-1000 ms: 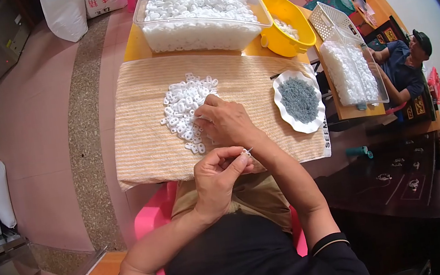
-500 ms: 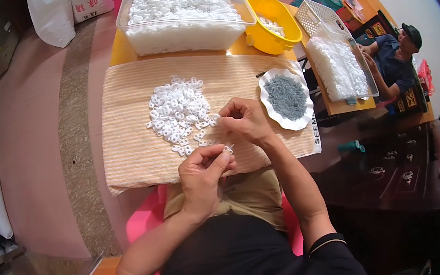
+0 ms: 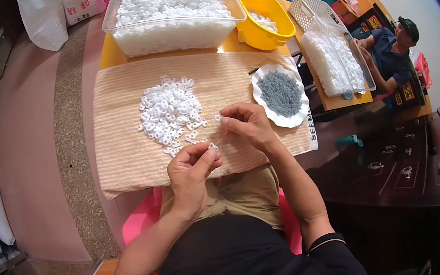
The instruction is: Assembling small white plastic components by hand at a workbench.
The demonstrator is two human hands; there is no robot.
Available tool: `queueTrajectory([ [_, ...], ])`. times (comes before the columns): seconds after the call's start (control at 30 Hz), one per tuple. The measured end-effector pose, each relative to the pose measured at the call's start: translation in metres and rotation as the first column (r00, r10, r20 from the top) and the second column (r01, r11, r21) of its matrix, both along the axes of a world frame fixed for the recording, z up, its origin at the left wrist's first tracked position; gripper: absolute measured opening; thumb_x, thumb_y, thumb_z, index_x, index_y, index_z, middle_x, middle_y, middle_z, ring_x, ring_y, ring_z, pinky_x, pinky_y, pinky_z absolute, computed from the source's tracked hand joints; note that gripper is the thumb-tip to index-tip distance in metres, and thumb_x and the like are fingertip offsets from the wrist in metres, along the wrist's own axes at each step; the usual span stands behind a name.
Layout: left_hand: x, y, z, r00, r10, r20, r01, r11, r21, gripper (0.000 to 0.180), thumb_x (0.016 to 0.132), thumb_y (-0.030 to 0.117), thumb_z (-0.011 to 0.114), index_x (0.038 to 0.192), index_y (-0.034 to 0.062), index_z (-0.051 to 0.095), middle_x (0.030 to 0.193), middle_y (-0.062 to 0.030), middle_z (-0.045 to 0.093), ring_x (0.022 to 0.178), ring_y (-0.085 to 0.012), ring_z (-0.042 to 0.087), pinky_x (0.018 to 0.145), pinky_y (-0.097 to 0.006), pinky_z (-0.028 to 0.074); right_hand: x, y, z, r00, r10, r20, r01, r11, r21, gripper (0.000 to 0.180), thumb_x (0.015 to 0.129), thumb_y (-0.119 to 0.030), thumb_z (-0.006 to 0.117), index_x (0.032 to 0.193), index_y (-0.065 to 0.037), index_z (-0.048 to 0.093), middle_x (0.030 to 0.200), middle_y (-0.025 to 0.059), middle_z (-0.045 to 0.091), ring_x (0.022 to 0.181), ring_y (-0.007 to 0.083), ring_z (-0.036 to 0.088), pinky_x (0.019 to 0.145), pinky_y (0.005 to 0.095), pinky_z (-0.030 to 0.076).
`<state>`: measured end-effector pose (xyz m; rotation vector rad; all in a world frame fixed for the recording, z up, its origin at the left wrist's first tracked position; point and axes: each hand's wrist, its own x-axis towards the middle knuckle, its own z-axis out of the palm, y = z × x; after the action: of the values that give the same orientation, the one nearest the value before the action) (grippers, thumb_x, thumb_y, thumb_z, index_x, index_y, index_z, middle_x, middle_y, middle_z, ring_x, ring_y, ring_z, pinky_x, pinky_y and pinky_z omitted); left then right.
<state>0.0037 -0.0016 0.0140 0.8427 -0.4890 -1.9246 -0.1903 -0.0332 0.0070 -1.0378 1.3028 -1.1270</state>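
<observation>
My left hand point(image 3: 192, 174) is closed in a pinch at the towel's near part, holding a small white plastic piece point(image 3: 213, 146) between thumb and forefinger. To its right and a little farther off, my right hand point(image 3: 250, 125) also pinches, with a small white plastic piece point(image 3: 218, 118) at its fingertips. A loose pile of white two-holed plastic pieces point(image 3: 169, 111) lies on the striped towel point(image 3: 123, 122), left of and beyond my hands. Right of my right hand stands a scalloped white plate point(image 3: 260, 107) heaped with tiny grey-blue pieces point(image 3: 281, 93) too small to make out.
Beyond the towel stand a clear bin point(image 3: 172, 26) full of white pieces and a yellow basket point(image 3: 259, 37). At right are another full clear bin point(image 3: 371, 81), a white perforated basket point(image 3: 317, 10) and a seated person point(image 3: 390, 59). White sacks point(image 3: 43, 21) stand far left.
My right hand has drawn slightly away from the pile, with a white piece at its fingertips. My left hand keeps its pinch. The whole view has shifted slightly.
</observation>
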Motion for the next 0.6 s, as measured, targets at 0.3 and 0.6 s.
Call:
queueTrajectory([
  [0.3, 0.000, -0.001, -0.003, 1.000, 0.017, 0.011, -0.017, 1.000, 0.005, 0.015, 0.086, 0.001, 0.063, 0.101, -0.0025, 0.060, 0.088, -0.0085, 0.064, 0.077, -0.0140, 0.064, 0.072, -0.027, 0.056, 0.006, 0.005, 0.008, 0.269, -0.292, -0.918, -0.428, 0.817, -0.386, 0.012, 0.078, -0.004, 0.065, 0.090, -0.004, 0.065, 0.088, 0.0100, 0.064, 0.074, 0.0248, 0.064, 0.063, 0.0314, 0.052],
  [0.6, 0.000, -0.002, -0.002, 1.000, 0.003, 0.009, -0.003, 1.000, 0.013, 0.015, 0.086, 0.001, 0.064, 0.100, -0.0011, 0.061, 0.087, -0.0073, 0.064, 0.077, -0.0138, 0.064, 0.072, -0.027, 0.056, -0.001, 0.004, 0.010, 0.535, -0.150, -0.831, -0.291, 0.891, -0.349, 0.012, 0.081, -0.008, 0.064, 0.093, -0.004, 0.064, 0.091, 0.0107, 0.064, 0.081, 0.0286, 0.064, 0.068, 0.0344, 0.051],
])
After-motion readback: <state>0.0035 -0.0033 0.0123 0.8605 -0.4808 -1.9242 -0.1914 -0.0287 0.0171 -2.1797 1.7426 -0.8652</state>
